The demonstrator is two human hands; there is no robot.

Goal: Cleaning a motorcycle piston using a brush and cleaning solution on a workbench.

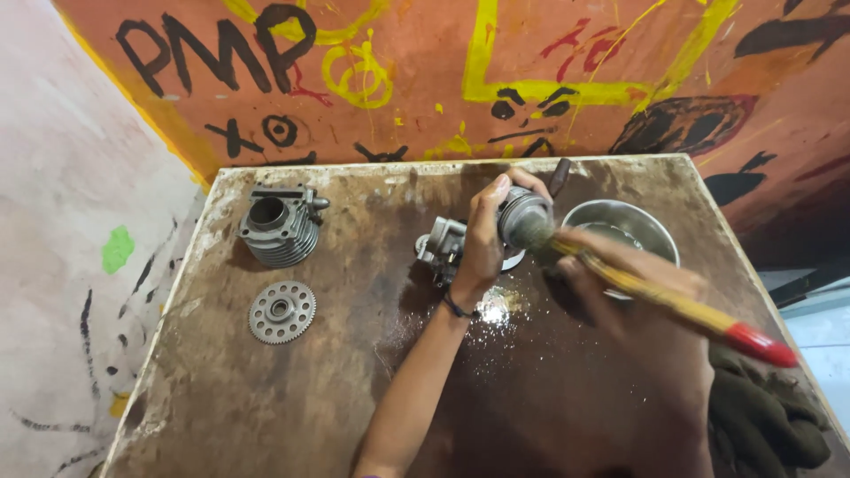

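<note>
A person works over a stained, worn wooden table (266,416) set against an orange wall (425,80) marked with black, yellow and red paint. The left hand (482,239) is closed around a small round metal engine part (522,217), holding it raised just above the tabletop, fingers wrapped over its far side and thumb toward the camera. The right hand (637,301) grips a paintbrush (655,296) with a yellow handle and a red end; its dark bristles touch the part's near face. The brush's motion blurs the right hand.

Just left of the held part, partly hidden behind the left hand, a carburettor-like metal assembly (438,248) sits on the table. A steel bowl (633,226) stands close behind the right hand, on the table's far right; what it holds cannot be made out. A wet, glistening patch (500,310) shows on the wood beneath the hands.

Well apart on the table's far left stands a finned engine cylinder (279,226), bore facing up. Near it, toward the camera, a toothed gear wheel (282,312) lies flat. A dark cloth (761,416) is bunched at the table's near right edge. A thin dark band circles the left wrist.
</note>
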